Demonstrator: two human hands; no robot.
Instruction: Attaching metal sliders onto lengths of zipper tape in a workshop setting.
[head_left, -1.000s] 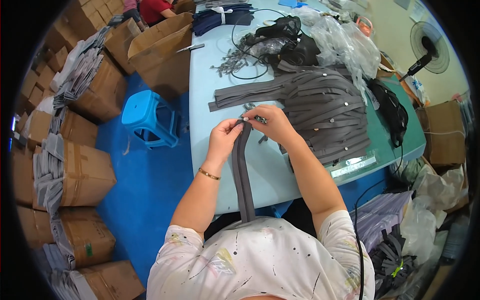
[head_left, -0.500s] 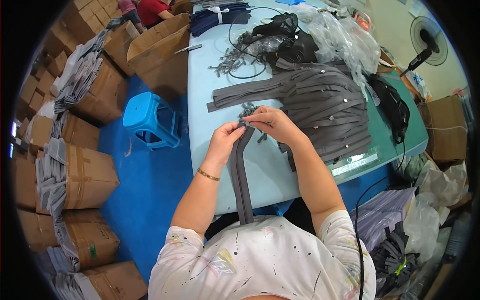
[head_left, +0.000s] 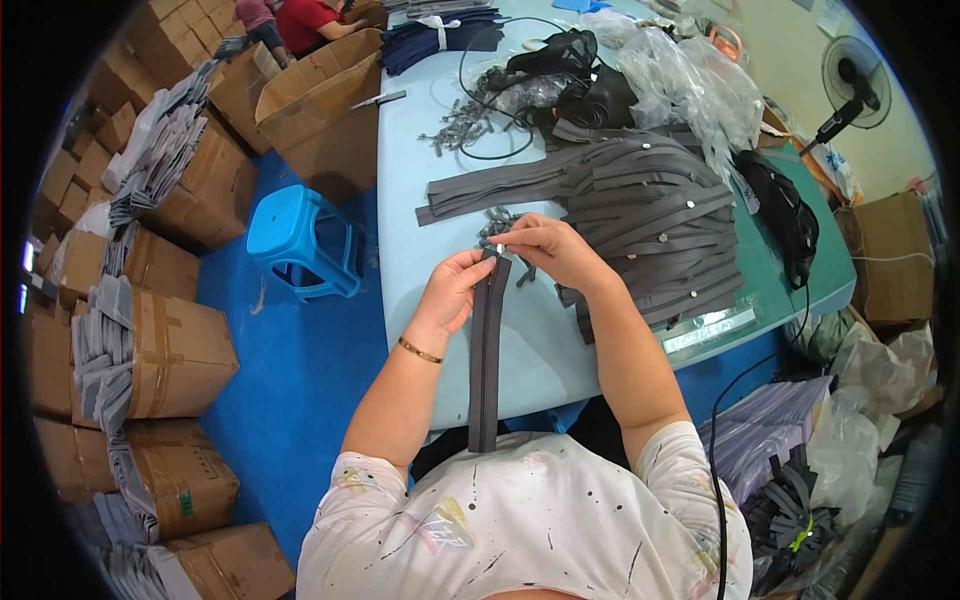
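Grey strip [head_left: 485, 360] in left fingers [head_left: 476, 268]

Both hands [head_left: 447, 291] [head_left: 552, 248] close together, in pinch grips

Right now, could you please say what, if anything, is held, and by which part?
The left hand pinches a grey zipper strip by its far end; the right hand is there too, its grip unclear.
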